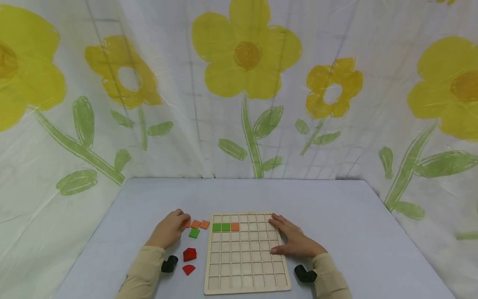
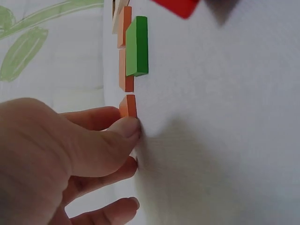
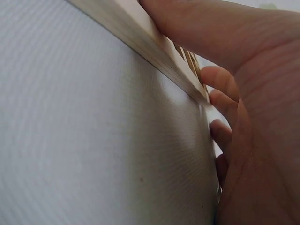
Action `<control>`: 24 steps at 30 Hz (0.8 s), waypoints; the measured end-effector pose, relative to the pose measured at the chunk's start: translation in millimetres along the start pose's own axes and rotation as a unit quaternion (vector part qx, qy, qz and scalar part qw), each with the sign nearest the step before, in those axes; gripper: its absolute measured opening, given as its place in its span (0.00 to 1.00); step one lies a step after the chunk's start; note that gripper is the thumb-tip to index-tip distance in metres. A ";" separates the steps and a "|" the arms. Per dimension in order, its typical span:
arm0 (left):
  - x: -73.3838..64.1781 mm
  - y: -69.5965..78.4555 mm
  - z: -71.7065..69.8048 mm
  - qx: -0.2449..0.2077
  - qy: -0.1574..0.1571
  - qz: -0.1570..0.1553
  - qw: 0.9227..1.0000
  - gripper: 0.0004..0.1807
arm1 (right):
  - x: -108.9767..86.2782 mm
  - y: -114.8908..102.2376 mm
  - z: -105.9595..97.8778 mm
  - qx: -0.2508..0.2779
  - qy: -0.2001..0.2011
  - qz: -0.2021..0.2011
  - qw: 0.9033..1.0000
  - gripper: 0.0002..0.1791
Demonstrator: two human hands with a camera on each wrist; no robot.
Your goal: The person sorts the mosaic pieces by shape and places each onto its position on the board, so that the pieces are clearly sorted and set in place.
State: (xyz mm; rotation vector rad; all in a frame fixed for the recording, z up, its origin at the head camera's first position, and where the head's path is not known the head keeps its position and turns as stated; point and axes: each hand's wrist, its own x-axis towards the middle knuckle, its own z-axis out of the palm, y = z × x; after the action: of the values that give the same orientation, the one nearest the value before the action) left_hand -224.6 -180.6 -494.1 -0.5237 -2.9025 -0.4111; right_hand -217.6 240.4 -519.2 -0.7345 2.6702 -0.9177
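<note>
At the left of the table, my left hand [image 1: 169, 231] pinches an orange square tile [image 2: 128, 106] between thumb and index finger, low at the white tabletop. Two more orange tiles [image 1: 204, 224] and a green tile [image 1: 194, 233] lie just right of it. A wooden grid board [image 1: 248, 290] lies in the middle. In its second row from the top sit two green tiles [image 1: 225, 227] and one orange tile [image 1: 235, 226], side by side from the left. My right hand [image 1: 296, 241] rests on the board's right edge, fingers spread and thumb on the grid.
Red pieces [image 1: 189, 254] lie between my left forearm and the board, with a red wedge-shaped piece [image 1: 189, 269] nearer to me. A black wrist device [image 1: 169, 264] is at each wrist. Behind the table [image 1: 336, 203] hangs a flowered curtain [image 1: 179, 137].
</note>
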 end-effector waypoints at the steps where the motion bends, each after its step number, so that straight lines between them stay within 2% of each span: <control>1: 0.4 0.0 -0.1 0.000 0.000 -0.003 1.000 0.14 | 0.1 -0.1 -0.2 -0.001 0.000 0.000 1.000 0.53; 6: 3.6 2.2 -3.0 -0.003 0.005 -0.015 1.000 0.17 | 0.3 0.6 -0.9 -0.003 0.000 0.002 1.000 0.53; 13: 12.4 12.6 -4.5 -0.009 0.033 -0.005 0.999 0.15 | -0.7 -0.4 -1.4 0.005 -0.002 0.004 1.000 0.53; 19: 21.7 30.7 -4.3 -0.032 0.027 0.017 0.999 0.09 | -1.2 -3.4 -1.7 0.012 -0.004 0.006 1.000 0.53; 24: 31.1 50.3 -5.7 -0.051 0.020 0.034 0.998 0.09 | -2.9 -4.8 -3.2 0.014 -0.005 0.013 1.000 0.53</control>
State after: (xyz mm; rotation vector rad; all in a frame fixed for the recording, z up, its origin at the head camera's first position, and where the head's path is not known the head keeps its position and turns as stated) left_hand -234.4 -127.1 -470.3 -0.6190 -2.8287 -0.5560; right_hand -214.4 240.3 -513.5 -0.6950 2.6470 -0.9412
